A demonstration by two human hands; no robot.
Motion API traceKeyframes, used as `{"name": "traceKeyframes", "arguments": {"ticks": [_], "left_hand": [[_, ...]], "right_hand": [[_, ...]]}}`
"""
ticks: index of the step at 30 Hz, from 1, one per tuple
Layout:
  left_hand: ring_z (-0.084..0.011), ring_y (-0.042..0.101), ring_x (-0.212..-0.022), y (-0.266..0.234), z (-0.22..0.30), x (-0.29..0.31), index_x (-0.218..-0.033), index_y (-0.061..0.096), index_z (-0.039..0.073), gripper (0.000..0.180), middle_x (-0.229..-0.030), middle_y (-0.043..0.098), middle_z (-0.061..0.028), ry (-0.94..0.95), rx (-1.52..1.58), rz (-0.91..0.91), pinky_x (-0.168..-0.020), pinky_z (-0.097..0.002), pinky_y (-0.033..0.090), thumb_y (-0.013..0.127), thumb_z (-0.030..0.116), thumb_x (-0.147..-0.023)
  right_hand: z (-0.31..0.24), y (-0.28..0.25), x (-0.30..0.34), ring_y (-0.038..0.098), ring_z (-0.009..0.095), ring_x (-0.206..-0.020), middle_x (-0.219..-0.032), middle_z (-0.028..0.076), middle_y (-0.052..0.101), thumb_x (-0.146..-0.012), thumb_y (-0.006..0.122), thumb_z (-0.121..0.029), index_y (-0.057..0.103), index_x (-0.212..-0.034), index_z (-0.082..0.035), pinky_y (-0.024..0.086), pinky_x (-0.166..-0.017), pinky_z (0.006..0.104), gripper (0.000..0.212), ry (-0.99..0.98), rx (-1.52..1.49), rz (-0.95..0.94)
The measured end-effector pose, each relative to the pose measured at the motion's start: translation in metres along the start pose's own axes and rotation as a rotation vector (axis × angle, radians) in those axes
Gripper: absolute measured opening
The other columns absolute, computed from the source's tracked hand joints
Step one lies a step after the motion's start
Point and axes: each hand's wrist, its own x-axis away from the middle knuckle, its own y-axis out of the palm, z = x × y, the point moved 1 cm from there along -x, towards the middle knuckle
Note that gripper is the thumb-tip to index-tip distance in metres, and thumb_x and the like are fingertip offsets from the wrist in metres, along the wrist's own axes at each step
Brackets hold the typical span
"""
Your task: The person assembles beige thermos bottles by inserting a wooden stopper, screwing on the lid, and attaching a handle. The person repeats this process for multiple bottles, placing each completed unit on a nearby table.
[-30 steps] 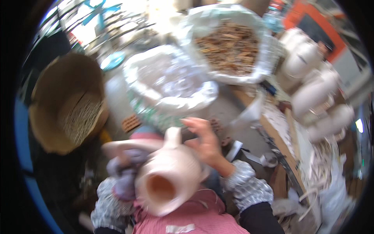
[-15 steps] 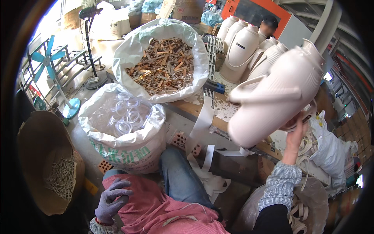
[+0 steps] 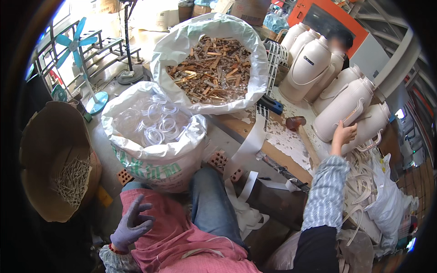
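Observation:
My right hand [image 3: 344,134], bare, is at the lower side of a cream thermos flask [image 3: 340,110] with a ribbed body, its fingers curled against it. The flask leans among other thermos flasks on the workbench; a further cream flask [image 3: 372,123] is just right of my hand. My left hand [image 3: 132,227], in a purple-grey glove, hovers over my pink apron [image 3: 182,236] with fingers apart and nothing in it. A mallet [image 3: 297,123] with a brown head and wooden handle lies on the bench left of my right forearm.
A white sack of brown and metallic strips [image 3: 214,68] sits on the bench. Before it stands a sack of clear plastic rings [image 3: 154,123]. At left are a carton with thin pale sticks [image 3: 73,182] and a blue fan [image 3: 74,44]. Cream handles [image 3: 362,182] lie at right. A person [image 3: 339,43] is behind the flasks.
The large flask my right hand held tilted in the air is now down among the others on the bench. The mallet has come into sight. My left hand's fingers have spread.

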Motion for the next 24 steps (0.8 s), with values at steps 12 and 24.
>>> {"name": "traceKeyframes", "arguments": {"ticks": [12,24], "left_hand": [[-0.0131,0.062,-0.094,-0.124,-0.133,0.041,-0.121,0.061,0.0,0.031,-0.106,0.067,-0.0055,0.286,-0.106,0.753,-0.087,-0.0264,0.05,0.059,-0.001,-0.091],[-0.0333,0.054,-0.12,-0.115,-0.479,0.403,-0.125,0.058,0.015,0.044,-0.129,0.056,-0.013,-1.17,-0.469,1.455,-0.102,-0.0418,0.044,0.058,0.024,-0.082]], "right_hand": [[-0.083,0.101,0.188,0.059,0.032,-0.099,-0.106,0.013,0.066,-0.082,0.063,-0.012,0.066,-0.104,-0.006,0.047,-0.087,0.0417,0.023,-0.94,-0.545,-0.725],[-0.045,0.048,0.154,0.067,0.024,-0.091,-0.104,0.012,0.07,-0.093,0.064,-0.018,0.072,-0.102,-0.002,0.055,-0.079,0.034,0.019,-1.051,-0.482,-0.45]]}}
